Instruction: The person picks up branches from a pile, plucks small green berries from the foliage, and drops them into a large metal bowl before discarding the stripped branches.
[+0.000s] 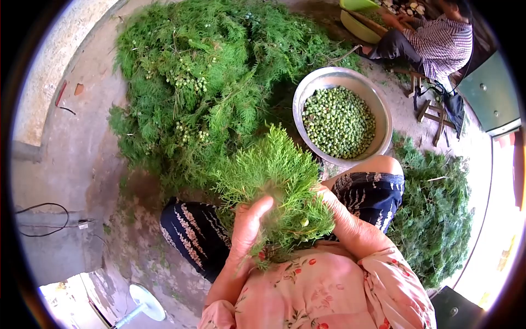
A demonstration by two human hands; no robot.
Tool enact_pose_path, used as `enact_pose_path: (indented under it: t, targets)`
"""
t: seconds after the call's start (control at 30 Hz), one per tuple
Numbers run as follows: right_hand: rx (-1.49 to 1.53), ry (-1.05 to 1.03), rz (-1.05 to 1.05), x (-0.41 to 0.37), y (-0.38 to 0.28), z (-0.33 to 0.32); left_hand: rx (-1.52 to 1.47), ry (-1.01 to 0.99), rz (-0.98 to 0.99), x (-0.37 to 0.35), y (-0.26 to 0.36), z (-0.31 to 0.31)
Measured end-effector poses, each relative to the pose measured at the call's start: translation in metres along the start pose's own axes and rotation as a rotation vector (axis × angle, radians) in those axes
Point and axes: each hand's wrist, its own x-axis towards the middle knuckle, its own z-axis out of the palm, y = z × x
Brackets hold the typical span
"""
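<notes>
Gripping a bushy bunch of green foliage (285, 170) above the lap in left hand (246, 222), thumb laid over the near side, fingers hidden behind leaves. Right hand (332, 203): touching the bunch's right side, fingertips lost in greenery; cannot tell whether spread or pinched. Single pale cone (304, 222) showing low on the bunch. Lying ahead on the ground: large heap of feathery branches (192, 82), dotted with cone clusters. Standing beside it, near right knee: wide metal basin (384, 109), containing many small green cones (339, 123). Spreading at right: second pile of branches (433, 214), darker. Flooring: grey concrete (93, 131), stained and patchy, with one brick-coloured fragment (79, 89). Looping at left: black cable (68, 213). Lower left: pale round disc (148, 302) with rod attached. Sitting upper right: person in checked shirt (444, 46), near yellow-green tub (359, 26). Nearby: wooden stool (440, 130), green metal panel (490, 90).
</notes>
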Motion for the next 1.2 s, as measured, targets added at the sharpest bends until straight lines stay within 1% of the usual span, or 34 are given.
enact_pose_path:
  t: [0.07, 0.13, 0.2, 0.27, 0.3, 0.33, 0.4, 0.43, 0.47, 0.53, 0.6, 0.63, 0.67, 0.7, 0.73, 0.77, 0.8, 0.87, 0.9, 1.0, 1.03, 1.13, 1.17, 1.2]
  targets:
    - [0.049, 0.105, 0.032, -0.003, 0.004, 0.001, 0.002, 0.019, 0.006, -0.002, -0.001, 0.0]
    - [0.101, -0.035, -0.16, -0.001, 0.006, 0.002, 0.017, 0.046, -0.002, -0.003, -0.003, 0.0]
    - [0.153, -0.174, -0.353, 0.005, 0.007, 0.0, 0.097, 0.041, 0.082, 0.004, -0.016, -0.013]
    - [-0.224, -0.037, -0.386, 0.009, -0.014, 0.008, 0.158, -0.007, 0.159, 0.004, -0.019, -0.018]
    - [-0.622, 0.173, -0.307, 0.015, -0.04, 0.01, 0.163, 0.0, 0.056, 0.001, -0.013, -0.022]
    - [-1.018, 0.38, -0.212, 0.022, -0.061, 0.013, 0.179, 0.009, 0.12, 0.004, -0.014, -0.025]
    - [-1.148, 0.596, -0.418, 0.009, -0.08, -0.011, 0.217, 0.042, 0.239, 0.007, -0.017, -0.033]
    - [-1.414, 0.815, -0.641, 0.005, -0.088, -0.015, 0.175, 0.117, 0.18, 0.009, -0.013, -0.034]
    - [-1.675, 1.039, -0.881, 0.002, -0.096, -0.015, 0.045, 0.211, 0.096, 0.008, -0.005, -0.028]
    - [-1.43, 1.008, -0.873, -0.012, -0.107, -0.009, -0.033, 0.216, 0.094, 0.014, -0.004, -0.031]
    - [-1.05, 0.807, -0.58, -0.017, -0.101, 0.002, -0.068, 0.257, 0.167, 0.012, -0.001, -0.024]
    - [-0.946, 0.706, -0.513, -0.021, -0.097, 0.026, -0.069, 0.25, 0.161, 0.013, -0.001, -0.026]
    - [-1.034, 0.55, -0.574, -0.021, -0.089, 0.04, -0.073, 0.243, 0.157, 0.017, -0.001, -0.029]
    - [-1.106, 0.454, -0.549, -0.022, -0.085, 0.06, -0.081, 0.269, 0.151, 0.017, -0.002, -0.028]
    - [-1.163, 0.365, -0.619, -0.018, -0.073, 0.068, -0.089, 0.293, 0.147, 0.018, -0.003, -0.025]
    - [-1.479, 0.279, -0.827, -0.011, -0.064, 0.073, -0.095, 0.317, 0.143, 0.017, -0.003, -0.024]
    - [-1.499, 0.257, -0.838, -0.009, -0.057, 0.082, -0.105, 0.278, 0.128, 0.016, -0.002, -0.023]
    - [-1.666, 0.319, -0.756, -0.003, -0.047, 0.094, -0.129, 0.204, 0.094, 0.01, 0.001, -0.022]
    - [-1.656, 0.303, -0.795, 0.002, -0.04, 0.089, -0.102, 0.162, 0.117, 0.008, 0.0, -0.025]
    - [-1.6, 0.255, -0.541, 0.006, -0.031, 0.079, 0.095, 0.065, 0.008, 0.008, -0.006, -0.045]
    - [-1.511, 0.295, -0.691, 0.007, -0.029, 0.079, 0.113, 0.137, -0.066, 0.005, -0.003, -0.041]
    - [-1.353, 0.408, -0.721, 0.006, -0.025, 0.084, 0.038, 0.136, -0.045, 0.003, -0.01, -0.03]
    - [-1.344, 0.453, -0.774, 0.009, -0.02, 0.081, 0.056, 0.132, -0.064, 0.001, -0.01, -0.026]
    - [-1.311, 0.512, -0.773, 0.012, -0.016, 0.08, 0.037, 0.056, -0.043, 0.0, -0.015, -0.026]
